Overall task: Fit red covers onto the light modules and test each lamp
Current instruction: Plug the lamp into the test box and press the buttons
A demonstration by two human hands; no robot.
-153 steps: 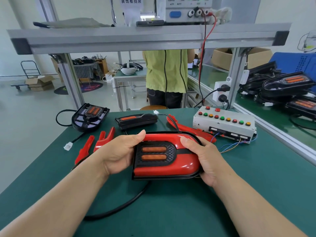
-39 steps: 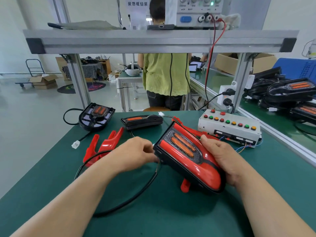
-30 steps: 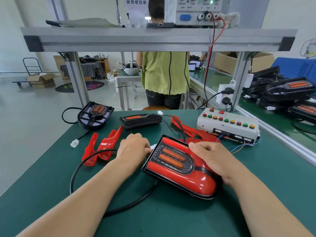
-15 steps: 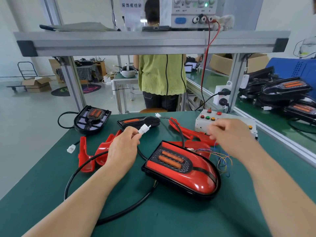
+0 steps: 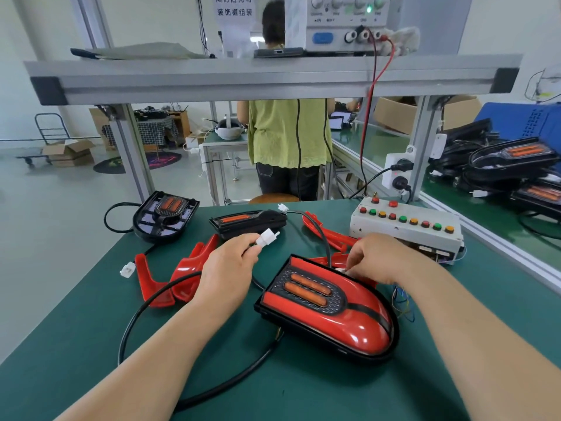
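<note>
The covered lamp [image 5: 331,308] lies on the mat [image 5: 303,390], so the left hand [image 5: 226,270] can pinch its plug [image 5: 267,237] and the right hand [image 5: 376,258] a white connector [image 5: 342,270], likely to join them for testing.

This is a factory work room. Green tables [image 5: 303,390] stand in metal frames [image 5: 273,77], with a button box [image 5: 403,229], a power box [image 5: 343,25] far up, lamps [image 5: 513,159] piled right, and cardboard boxes [image 5: 68,153] far left.
</note>
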